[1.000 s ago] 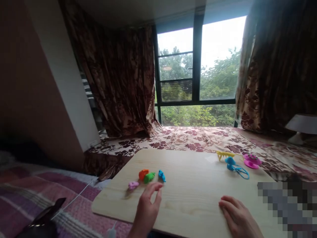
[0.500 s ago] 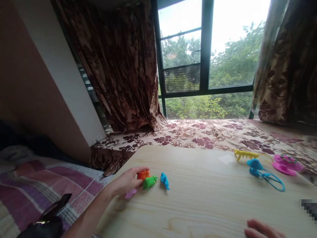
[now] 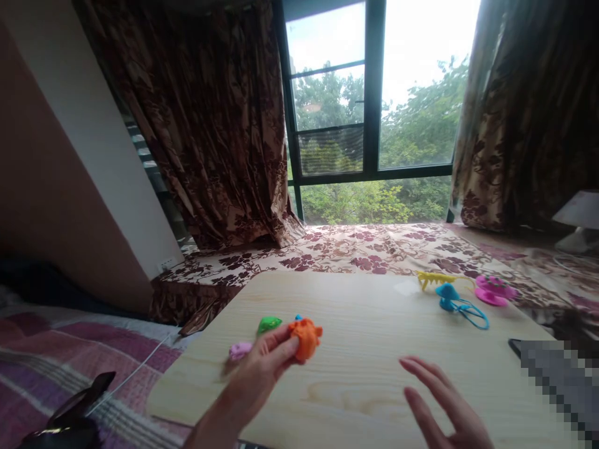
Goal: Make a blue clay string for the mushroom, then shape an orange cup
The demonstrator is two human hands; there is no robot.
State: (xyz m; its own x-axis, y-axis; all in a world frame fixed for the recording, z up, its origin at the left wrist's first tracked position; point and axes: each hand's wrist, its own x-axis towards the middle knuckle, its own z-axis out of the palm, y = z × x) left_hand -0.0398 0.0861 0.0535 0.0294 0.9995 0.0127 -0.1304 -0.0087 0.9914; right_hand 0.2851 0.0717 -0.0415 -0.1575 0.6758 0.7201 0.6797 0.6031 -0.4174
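Between the thumb and fingers of my left hand (image 3: 269, 362) is a small orange clay-like figure (image 3: 306, 340), lifted above the light wooden table (image 3: 355, 374). A green figure (image 3: 269, 324) and a pale pink one (image 3: 239, 350) lie just beyond and left of that hand. Behind the orange figure, only a bit of a blue figure (image 3: 298, 318) shows. My right hand (image 3: 442, 399) hovers over the near right part of the table, fingers apart, holding nothing.
At the table's far right lie a yellow comb-like piece (image 3: 435, 279), a blue mushroom-like piece with a looped cord (image 3: 448, 295) and a pink piece with dots (image 3: 495, 290). A dark, pixelated flat object (image 3: 552, 386) lies at the right edge. Sunglasses (image 3: 77, 418) rest on the bed.
My left hand has picked up the orange figure and carried it right and nearer. My right hand has come further into view with fingers spread. The camera has turned slightly right.
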